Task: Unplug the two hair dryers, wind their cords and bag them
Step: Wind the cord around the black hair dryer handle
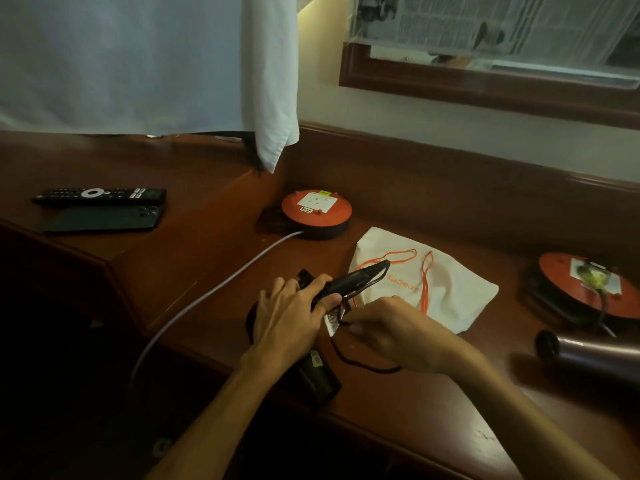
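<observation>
My left hand (pixel 294 313) grips the handle of a black hair dryer (pixel 349 280) above the wooden desk; its body is mostly hidden under the hand. My right hand (pixel 391 332) pinches the dryer's black cord (pixel 360 363) near a white tag, and the cord loops down over the desk. Just behind the hands lies a white drawstring bag (pixel 446 296) with orange strings, flat on the desk. A second, brownish hair dryer (pixel 588 355) lies at the right edge, with its cord plugged into the right orange socket reel (pixel 588 285).
Another orange socket reel (pixel 317 211), nothing plugged in its top, stands at the desk's back, with a white cable (pixel 221 285) running off the front edge. A remote (pixel 100 195) and a phone (pixel 104 218) lie at left. A white cloth (pixel 270 98) hangs behind.
</observation>
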The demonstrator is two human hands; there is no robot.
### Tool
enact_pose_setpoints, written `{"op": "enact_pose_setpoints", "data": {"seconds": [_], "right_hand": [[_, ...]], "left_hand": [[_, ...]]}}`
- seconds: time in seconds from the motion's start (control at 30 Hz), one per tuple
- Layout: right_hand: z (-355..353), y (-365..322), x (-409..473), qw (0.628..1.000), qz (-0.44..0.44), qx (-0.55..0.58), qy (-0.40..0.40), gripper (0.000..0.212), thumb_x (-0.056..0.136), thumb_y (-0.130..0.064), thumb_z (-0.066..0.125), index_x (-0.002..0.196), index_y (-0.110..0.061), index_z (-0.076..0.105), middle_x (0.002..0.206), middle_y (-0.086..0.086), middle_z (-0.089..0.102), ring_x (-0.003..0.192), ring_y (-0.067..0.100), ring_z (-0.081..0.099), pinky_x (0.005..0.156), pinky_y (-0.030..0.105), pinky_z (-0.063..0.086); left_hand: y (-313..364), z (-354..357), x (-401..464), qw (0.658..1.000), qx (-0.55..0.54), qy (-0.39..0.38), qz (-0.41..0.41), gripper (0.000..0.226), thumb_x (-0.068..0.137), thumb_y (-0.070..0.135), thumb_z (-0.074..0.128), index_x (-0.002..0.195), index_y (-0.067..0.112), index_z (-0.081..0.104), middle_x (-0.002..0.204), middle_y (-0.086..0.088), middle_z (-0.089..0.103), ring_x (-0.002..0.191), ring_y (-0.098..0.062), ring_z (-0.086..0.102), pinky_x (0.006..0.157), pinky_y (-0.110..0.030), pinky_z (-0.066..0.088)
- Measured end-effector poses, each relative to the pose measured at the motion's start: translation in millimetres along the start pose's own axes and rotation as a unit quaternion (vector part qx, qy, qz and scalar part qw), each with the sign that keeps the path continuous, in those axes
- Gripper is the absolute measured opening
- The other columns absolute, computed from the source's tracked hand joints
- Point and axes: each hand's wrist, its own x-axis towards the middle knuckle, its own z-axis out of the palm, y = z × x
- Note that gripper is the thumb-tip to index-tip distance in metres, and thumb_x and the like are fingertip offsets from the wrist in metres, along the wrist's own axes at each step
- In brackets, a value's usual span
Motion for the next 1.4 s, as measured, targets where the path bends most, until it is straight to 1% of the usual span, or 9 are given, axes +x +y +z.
{"op": "enact_pose_setpoints", "data": {"seconds": [0.17, 0.4, 0.57, 0.73, 0.9, 1.03, 1.13, 1.23, 1.4], "right_hand": [[-18, -1, 1, 1.000, -0.016, 0.024, 0.013, 0.034, 0.100, 0.002, 0.053, 0.117, -0.019, 0.073, 0.083, -0.047, 0.059, 0.084, -0.014, 0.059, 0.070, 0.011, 0.046], [-17, -2, 5, 1.000, 0.003, 0.022, -0.017, 0.021, 0.103, -0.015, 0.055, 0.110, -0.019, 0.075, 0.088, -0.009, 0.067, 0.077, 0.010, 0.063, 0.067, 0.029, 0.052], [-21, 0, 1, 0.993, 0.018, 0.118, 0.010, 0.017, 0.099, -0.016, 0.061, 0.098, -0.006, 0.075, 0.083, 0.019, 0.069, 0.067, 0.033, 0.062, 0.057, 0.037, 0.049], [-39, 18, -15, 0.894, 0.209, 0.391, 0.057, 0.016, 0.092, -0.009, 0.070, 0.091, 0.007, 0.073, 0.056, 0.007, 0.051, 0.051, 0.016, 0.054, 0.054, 0.029, 0.054], [-44, 29, -11, 0.813, 0.236, 0.531, 0.034, 0.017, 0.097, -0.001, 0.059, 0.105, 0.013, 0.066, 0.058, 0.007, 0.045, 0.052, 0.015, 0.056, 0.060, 0.034, 0.060], [-49, 32, 2, 0.880, 0.217, 0.419, 0.050, 0.017, 0.097, -0.009, 0.062, 0.098, 0.007, 0.070, 0.053, 0.006, 0.043, 0.043, 0.012, 0.041, 0.040, 0.025, 0.039], [-63, 28, 14, 0.983, 0.130, 0.116, 0.060, 0.015, 0.090, -0.021, 0.074, 0.089, -0.006, 0.077, 0.051, -0.001, 0.052, 0.043, 0.009, 0.042, 0.044, 0.023, 0.035], [-70, 15, 32, 0.994, 0.079, -0.038, 0.070, 0.018, 0.082, -0.036, 0.080, 0.080, -0.018, 0.076, 0.067, -0.011, 0.061, 0.062, 0.005, 0.056, 0.055, 0.022, 0.041], [-74, 6, 56, 0.999, 0.036, 0.015, 0.032, 0.038, 0.075, -0.050, 0.076, 0.079, -0.012, 0.077, 0.078, 0.017, 0.068, 0.072, 0.032, 0.061, 0.062, 0.047, 0.047]], "left_hand": [[-2, -6, -4, 0.998, -0.017, -0.004, 0.052, 0.050, 0.101, 0.051, 0.013, 0.145, 0.048, 0.036, 0.099, 0.008, 0.051, 0.098, -0.013, 0.041, 0.089, -0.037, 0.029], [3, -7, -4, 0.997, 0.022, -0.048, 0.057, 0.081, 0.075, 0.096, 0.026, 0.142, 0.051, 0.032, 0.112, 0.006, 0.057, 0.112, -0.018, 0.045, 0.101, -0.048, 0.033], [3, -6, -6, 0.997, 0.018, -0.008, 0.070, 0.063, 0.085, 0.083, 0.034, 0.139, 0.051, 0.036, 0.110, 0.010, 0.057, 0.109, -0.014, 0.044, 0.094, -0.041, 0.033], [-6, -4, -8, 0.997, 0.003, 0.029, 0.066, 0.059, 0.089, 0.080, 0.032, 0.138, 0.048, 0.042, 0.100, 0.013, 0.055, 0.100, -0.009, 0.043, 0.089, -0.038, 0.035], [-5, -8, -12, 0.996, 0.014, 0.036, 0.080, 0.059, 0.089, 0.077, 0.031, 0.137, 0.046, 0.046, 0.095, 0.015, 0.053, 0.093, -0.007, 0.039, 0.086, -0.037, 0.036], [-5, -13, -16, 0.995, 0.020, 0.027, 0.089, 0.060, 0.088, 0.075, 0.029, 0.135, 0.044, 0.049, 0.090, 0.015, 0.053, 0.088, -0.006, 0.034, 0.080, -0.035, 0.028], [-9, -20, -23, 0.994, 0.008, 0.013, 0.104, 0.068, 0.085, 0.073, 0.032, 0.139, 0.037, 0.053, 0.090, 0.012, 0.057, 0.085, -0.007, 0.036, 0.077, -0.033, 0.026], [-9, -34, -31, 0.991, -0.047, -0.013, 0.127, 0.061, 0.084, 0.071, 0.043, 0.133, 0.037, 0.057, 0.080, 0.018, 0.049, 0.078, -0.003, 0.037, 0.072, -0.029, 0.031], [-8, -77, -43, 0.976, -0.175, -0.079, 0.102, 0.051, 0.081, 0.072, 0.062, 0.124, 0.045, 0.057, 0.093, 0.015, 0.059, 0.089, -0.002, 0.057, 0.070, -0.020, 0.046]]}}
